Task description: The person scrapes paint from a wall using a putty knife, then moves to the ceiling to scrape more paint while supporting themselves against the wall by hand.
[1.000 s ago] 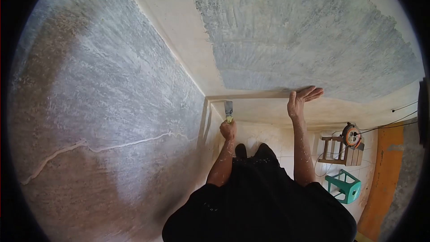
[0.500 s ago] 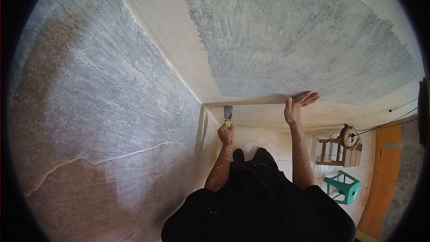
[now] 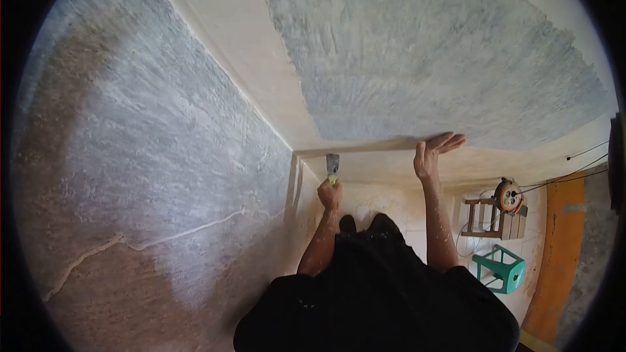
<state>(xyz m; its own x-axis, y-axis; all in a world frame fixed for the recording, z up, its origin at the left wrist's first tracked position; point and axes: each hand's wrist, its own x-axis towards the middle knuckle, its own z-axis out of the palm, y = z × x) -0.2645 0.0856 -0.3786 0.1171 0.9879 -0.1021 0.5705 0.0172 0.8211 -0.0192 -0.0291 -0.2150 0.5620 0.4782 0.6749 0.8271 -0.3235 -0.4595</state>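
My left hand point(image 3: 330, 194) is closed round the yellowish handle of a scraper point(image 3: 332, 165), whose flat grey blade points away from me beside the wall corner. To the right, my right hand point(image 3: 432, 158) has its fingers stretched out and its palm at the front wall point(image 3: 378, 163), just under the lower edge of a grey rough patch point(image 3: 417, 58). Pale specks dot both forearms. The scraper blade is at the beige strip below that patch; whether it touches the wall I cannot tell.
A grey wall point(image 3: 163, 130) with a pale crack line fills the left. At the right are a wooden stool point(image 3: 512, 227), a cable reel point(image 3: 508, 196) with cables, a green plastic stool point(image 3: 512, 275) and an orange panel point(image 3: 562, 234). My feet point(image 3: 381, 223) are on the floor below.
The view has shifted very slightly. Both hands keep nearly the same places, and the scraper is still in my left hand.
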